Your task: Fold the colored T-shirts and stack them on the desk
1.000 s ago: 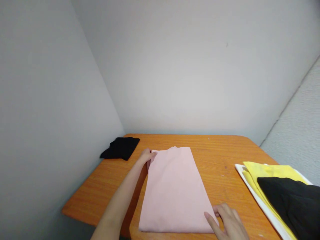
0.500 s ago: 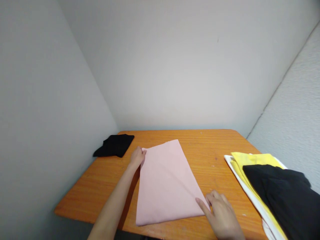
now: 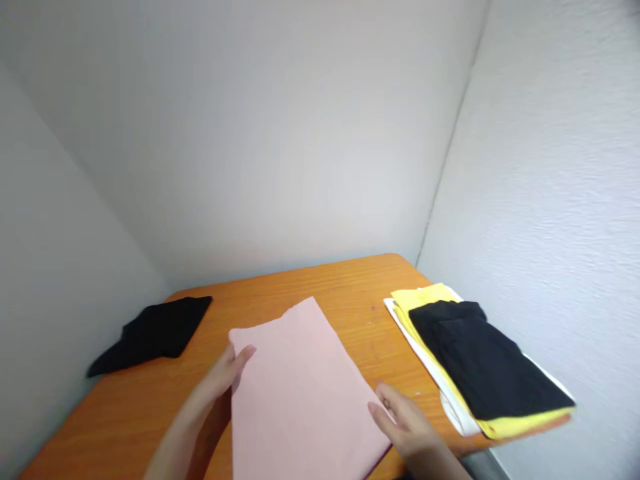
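A folded pale pink cloth [image 3: 300, 393] lies in front of me over the wooden table, its near edge running out of the picture at the bottom. My left hand [image 3: 231, 370] grips its left side near the far corner, thumb on top and fingers underneath. On the opposite side, my right hand [image 3: 400, 420] pinches the right edge near the close corner, with the thumb on the upper face. The fingers beneath the cloth are partly hidden.
To the right lies a stack of folded cloths: a black one [image 3: 480, 360] on top, a yellow one [image 3: 520, 427] under it, a white one [image 3: 457, 413] lowest. Another black cloth [image 3: 155, 333] rests at the left edge of the wooden table [image 3: 345, 283]. Walls surround the table.
My view has turned to the right, so everything sits further left in the picture. The pink cloth has come nearer to me, and my left thumb now lies over its top.
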`<state>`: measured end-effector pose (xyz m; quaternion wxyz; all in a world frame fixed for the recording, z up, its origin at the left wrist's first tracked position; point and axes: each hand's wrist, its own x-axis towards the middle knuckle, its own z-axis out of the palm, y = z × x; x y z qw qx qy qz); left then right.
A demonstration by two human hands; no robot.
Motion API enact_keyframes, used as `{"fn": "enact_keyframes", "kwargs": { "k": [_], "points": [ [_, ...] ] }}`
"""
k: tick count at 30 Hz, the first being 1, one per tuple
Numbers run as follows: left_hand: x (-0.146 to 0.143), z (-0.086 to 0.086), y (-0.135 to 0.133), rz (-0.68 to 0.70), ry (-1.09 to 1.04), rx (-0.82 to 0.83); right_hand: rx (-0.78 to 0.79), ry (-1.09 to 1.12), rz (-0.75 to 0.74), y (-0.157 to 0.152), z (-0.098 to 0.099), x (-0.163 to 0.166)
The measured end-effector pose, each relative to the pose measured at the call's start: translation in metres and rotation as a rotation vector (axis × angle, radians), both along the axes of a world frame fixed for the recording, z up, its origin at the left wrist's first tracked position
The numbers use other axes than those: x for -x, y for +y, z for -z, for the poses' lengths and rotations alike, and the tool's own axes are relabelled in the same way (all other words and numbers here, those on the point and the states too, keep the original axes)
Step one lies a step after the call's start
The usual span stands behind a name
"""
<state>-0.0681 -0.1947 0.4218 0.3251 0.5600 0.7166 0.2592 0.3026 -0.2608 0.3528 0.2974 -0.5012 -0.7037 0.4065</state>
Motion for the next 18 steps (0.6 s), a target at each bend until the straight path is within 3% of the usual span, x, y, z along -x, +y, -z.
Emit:
{"fn": "enact_keyframes", "kwargs": {
  "k": [2,5,9,12,15,18],
  "points": [
    [-0.012,-0.009,-0.005,-0.001,-0.289,0.053,0.025,0.151,0.041,-0.001,-0.013,-0.010],
    [-0.040,-0.040,0.005,-0.044,-0.507,0.088,-0.006,0.317,0.125,0.003,-0.056,-0.035],
    [-0.103,-0.105,0.043,0.111,-0.621,-0.089,-0.059,0.531,0.319,0.004,-0.131,-0.091],
    [-0.165,-0.140,0.076,0.270,-0.756,-0.277,-0.143,0.634,0.603,-0.003,-0.162,-0.144],
    [-0.228,-0.141,0.102,0.393,-0.794,-0.285,-0.208,0.612,0.788,-0.009,-0.152,-0.196],
    [-0.272,-0.105,0.112,0.423,-0.701,-0.155,-0.305,0.255,0.830,-0.008,-0.108,-0.241]
  ]
}}
